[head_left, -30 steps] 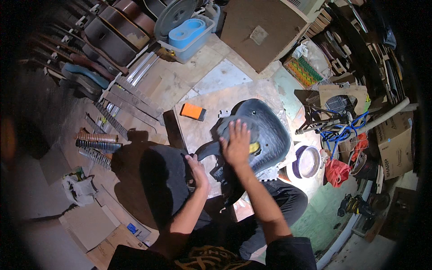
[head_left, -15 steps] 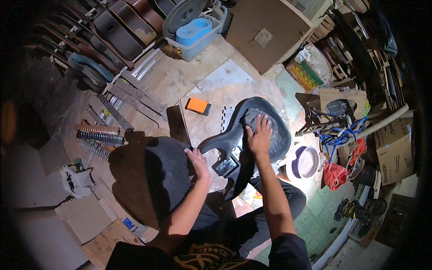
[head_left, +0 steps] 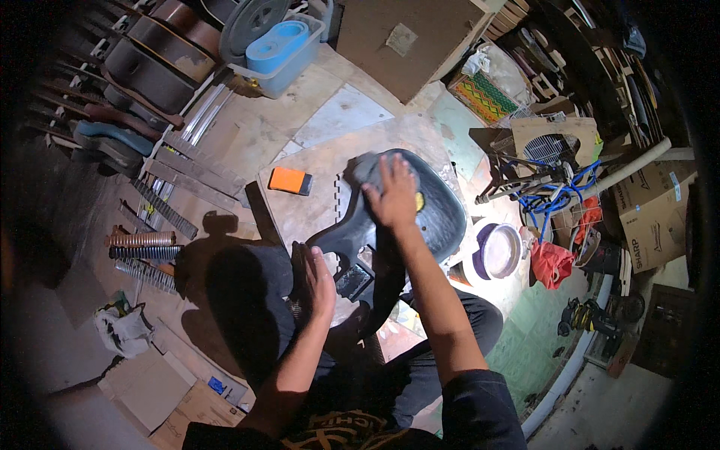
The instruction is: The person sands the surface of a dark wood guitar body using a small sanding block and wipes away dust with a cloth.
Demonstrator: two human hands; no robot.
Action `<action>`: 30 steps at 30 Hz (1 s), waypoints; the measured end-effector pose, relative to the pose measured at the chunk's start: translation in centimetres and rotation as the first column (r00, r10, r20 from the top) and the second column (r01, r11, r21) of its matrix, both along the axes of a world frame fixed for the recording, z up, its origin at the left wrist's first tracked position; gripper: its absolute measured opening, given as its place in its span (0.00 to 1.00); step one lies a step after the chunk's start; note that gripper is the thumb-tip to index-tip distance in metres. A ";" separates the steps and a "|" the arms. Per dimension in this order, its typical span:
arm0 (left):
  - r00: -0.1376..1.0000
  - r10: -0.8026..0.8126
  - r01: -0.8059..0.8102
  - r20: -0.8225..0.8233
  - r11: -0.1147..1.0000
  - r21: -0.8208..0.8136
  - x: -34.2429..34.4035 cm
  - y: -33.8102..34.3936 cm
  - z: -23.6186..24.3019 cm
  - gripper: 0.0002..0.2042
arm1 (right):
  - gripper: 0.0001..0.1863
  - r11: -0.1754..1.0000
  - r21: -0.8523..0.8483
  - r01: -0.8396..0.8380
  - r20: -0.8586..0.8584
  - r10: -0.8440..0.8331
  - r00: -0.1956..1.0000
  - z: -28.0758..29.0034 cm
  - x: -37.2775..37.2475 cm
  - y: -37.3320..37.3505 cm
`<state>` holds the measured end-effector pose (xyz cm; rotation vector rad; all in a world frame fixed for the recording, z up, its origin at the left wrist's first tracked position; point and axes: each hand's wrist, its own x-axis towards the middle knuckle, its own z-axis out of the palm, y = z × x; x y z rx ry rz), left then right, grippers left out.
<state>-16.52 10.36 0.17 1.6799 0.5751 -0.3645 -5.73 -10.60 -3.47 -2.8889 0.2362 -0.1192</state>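
A black electric guitar body [head_left: 439, 217] lies tilted on a pale board [head_left: 300, 214] in front of me. My right hand [head_left: 394, 191] presses a grey cloth [head_left: 361, 171] onto its upper face, fingers spread over it; the cloth is blurred. Close to the hand, a small yellow spot [head_left: 419, 201] shows on the body. My left hand [head_left: 321, 281], fingers straight and palm turned inward, rests by the tip of the guitar body's left horn; its contact there is partly hidden. A rectangular cavity [head_left: 354, 282] shows near the horns. An orange and black block [head_left: 289, 181] lies left of the body.
Right of the guitar body stands a round purple-rimmed tub [head_left: 501, 252], beside a red cloth [head_left: 551, 264] and tangled blue cord [head_left: 551, 201]. A plastic bin [head_left: 289, 71] and a brown panel [head_left: 397, 45] stand beyond. Guitar bodies [head_left: 146, 71] line the far left; springs [head_left: 142, 247] lie nearer.
My right hand has slid the cloth up and left across the guitar body, baring the yellow spot. My left hand has turned more upright beside the horn. The whole view has shifted.
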 end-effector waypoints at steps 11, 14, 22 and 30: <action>0.973 -0.187 0.129 0.136 0.928 0.349 0.1 0.1 -2.7 0.39 | 0.42 0.855 0.098 0.510 0.053 -0.516 0.855 -1.9 -12.6 -6.3; 0.975 -0.173 0.123 0.138 0.942 0.313 0.2 0.2 -2.9 0.39 | 0.43 0.902 0.088 0.424 0.066 -0.430 0.901 -0.9 -16.0 -0.2; 0.976 -0.187 0.148 0.112 0.946 0.289 0.8 0.5 -2.4 0.40 | 0.42 0.947 0.289 0.138 -0.192 -0.084 0.978 3.8 -27.6 11.3; 0.976 -0.191 0.170 0.109 0.970 0.175 1.3 1.6 -2.5 0.36 | 0.29 0.904 0.404 0.135 -0.606 0.154 0.780 10.0 -28.6 9.6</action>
